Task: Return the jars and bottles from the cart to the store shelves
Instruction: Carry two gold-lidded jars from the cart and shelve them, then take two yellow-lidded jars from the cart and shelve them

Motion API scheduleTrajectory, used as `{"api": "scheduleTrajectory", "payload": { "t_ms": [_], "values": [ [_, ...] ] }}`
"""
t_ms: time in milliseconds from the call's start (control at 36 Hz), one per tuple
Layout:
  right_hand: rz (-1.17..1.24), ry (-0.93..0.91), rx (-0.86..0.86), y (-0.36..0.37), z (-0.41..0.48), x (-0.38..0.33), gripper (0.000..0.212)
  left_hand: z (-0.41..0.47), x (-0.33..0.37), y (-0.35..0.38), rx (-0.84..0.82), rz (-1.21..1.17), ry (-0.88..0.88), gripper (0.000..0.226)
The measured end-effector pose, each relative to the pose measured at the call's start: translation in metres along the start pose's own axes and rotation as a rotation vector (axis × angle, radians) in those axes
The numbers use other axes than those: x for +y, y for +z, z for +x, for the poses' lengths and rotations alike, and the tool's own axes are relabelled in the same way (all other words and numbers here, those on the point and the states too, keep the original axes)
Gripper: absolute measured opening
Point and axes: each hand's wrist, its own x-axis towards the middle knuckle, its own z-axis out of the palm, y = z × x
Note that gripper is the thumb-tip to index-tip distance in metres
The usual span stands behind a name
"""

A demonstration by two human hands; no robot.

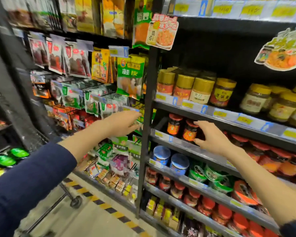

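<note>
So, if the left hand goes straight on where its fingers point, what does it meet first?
Probably the yellow-green hanging packets just beyond the left hand, before the black metal upright post of the shelf; depth is unclear.

Glossy glass jar, shiny red plastic lid. Gold lids, satin metallic look. Glossy plastic packets. Matt dark metal shelf, shiny clear plastic label strip. Matt navy cloth sleeve. Glossy card sign.
</note>
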Motion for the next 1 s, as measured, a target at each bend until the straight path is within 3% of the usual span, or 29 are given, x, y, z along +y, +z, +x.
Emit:
{"api": "scheduleTrajectory", "payload": {
  "t_ms": [222, 611, 1000],
  "values": [
    [0.111, -0.18, -0.092, 0.016, 0.035, -0.091, 0.069, -0.096, -0.071, 0.017, -0.031, 0.004, -0.292, 0.058],
    [0.054, -0.635, -0.253, 0.077, 0.16, -0.323, 0.068, -0.258, -0.232, 0.043, -0.098, -0.032, -0.812, 0.062],
    [0.085, -0.851, -0.335, 0.145, 0.261, -0.501, 0.067, -0.308, -0.378, 0.067, -0.207, -0.089, -0.953, 0.066]
  ]
}}
